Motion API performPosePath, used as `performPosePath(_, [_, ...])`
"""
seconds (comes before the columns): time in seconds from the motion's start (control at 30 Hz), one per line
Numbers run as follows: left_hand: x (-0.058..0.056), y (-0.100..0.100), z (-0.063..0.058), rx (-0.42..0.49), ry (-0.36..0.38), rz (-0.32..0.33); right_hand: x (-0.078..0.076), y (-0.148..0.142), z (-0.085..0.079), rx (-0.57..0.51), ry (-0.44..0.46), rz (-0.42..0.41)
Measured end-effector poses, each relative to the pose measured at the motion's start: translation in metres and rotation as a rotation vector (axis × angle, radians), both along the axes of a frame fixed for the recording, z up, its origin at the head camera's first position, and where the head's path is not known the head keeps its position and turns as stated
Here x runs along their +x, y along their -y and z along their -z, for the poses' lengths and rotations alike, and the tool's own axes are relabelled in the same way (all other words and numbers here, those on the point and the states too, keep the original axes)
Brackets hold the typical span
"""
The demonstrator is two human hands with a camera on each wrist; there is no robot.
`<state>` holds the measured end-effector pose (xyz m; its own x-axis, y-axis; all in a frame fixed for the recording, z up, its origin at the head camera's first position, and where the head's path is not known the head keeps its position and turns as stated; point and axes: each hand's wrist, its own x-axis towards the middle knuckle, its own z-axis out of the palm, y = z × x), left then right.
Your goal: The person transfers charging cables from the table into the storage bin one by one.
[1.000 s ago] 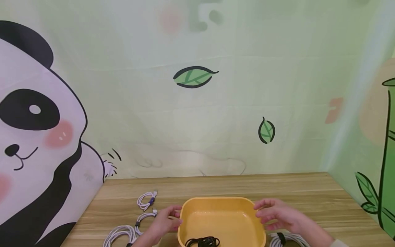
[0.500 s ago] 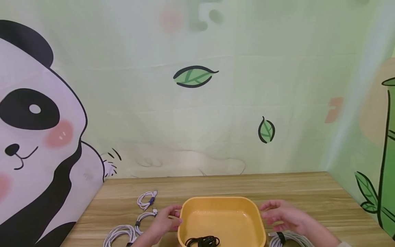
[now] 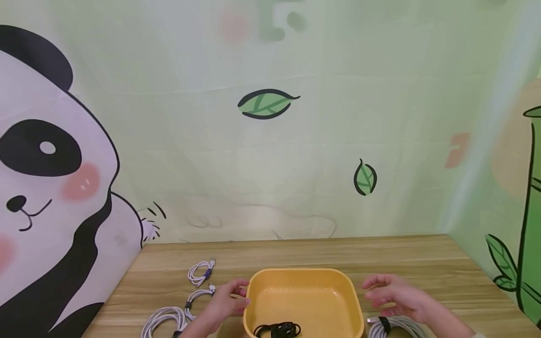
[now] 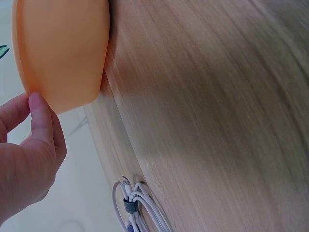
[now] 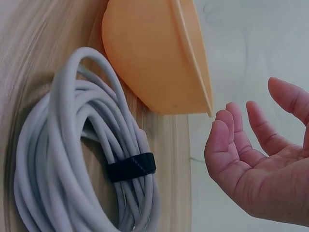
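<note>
A yellow plastic tray (image 3: 304, 305) stands on the table, with a coiled black cable (image 3: 281, 330) inside it near the front. My left hand (image 3: 226, 303) is at the tray's left side, its thumb and fingertips touching the outside near the rim in the left wrist view. On the other side, my right hand (image 3: 397, 295) hovers apart from the tray, fingers loosely bent and holding nothing. Below it lies a thick grey coiled cable (image 5: 72, 145) with a black strap (image 5: 131, 167).
Left of the tray lie a small white cable (image 3: 198, 273) with a blue tie, another white cable (image 3: 196, 298) with a dark tie, and a larger grey coil (image 3: 162, 319). A printed panda backdrop (image 3: 296, 164) stands behind the wooden table (image 3: 329, 251).
My right hand has drawn away to the right from the tray's right rim. My left hand, the tray and the cables stay where they were.
</note>
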<state>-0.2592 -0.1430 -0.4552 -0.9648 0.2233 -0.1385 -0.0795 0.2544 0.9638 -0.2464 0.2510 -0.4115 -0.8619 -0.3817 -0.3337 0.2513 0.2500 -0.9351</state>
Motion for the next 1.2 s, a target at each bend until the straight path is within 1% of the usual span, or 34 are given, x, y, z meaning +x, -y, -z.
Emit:
performPosePath(0.2, [0.000,0.000,0.000,0.001,-0.003,0.001,-0.001,-0.005,0.004,0.031,-0.006,0.022])
performPosePath(0.43, [-0.001,-0.001,0.001,-0.016,-0.006,-0.006,0.001,-0.012,0.004,0.041,-0.015,0.026])
performPosePath(0.77, [0.001,0.000,0.000,-0.008,-0.012,-0.003,0.002,-0.022,0.006,0.086,-0.016,0.052])
performPosePath(1.03, [0.001,-0.001,-0.001,-0.001,-0.004,-0.011,0.002,-0.033,0.012,0.093,-0.058,0.046])
performPosePath(1.2, [0.000,0.000,0.000,-0.004,0.002,-0.013,0.003,-0.038,0.013,0.122,-0.069,0.047])
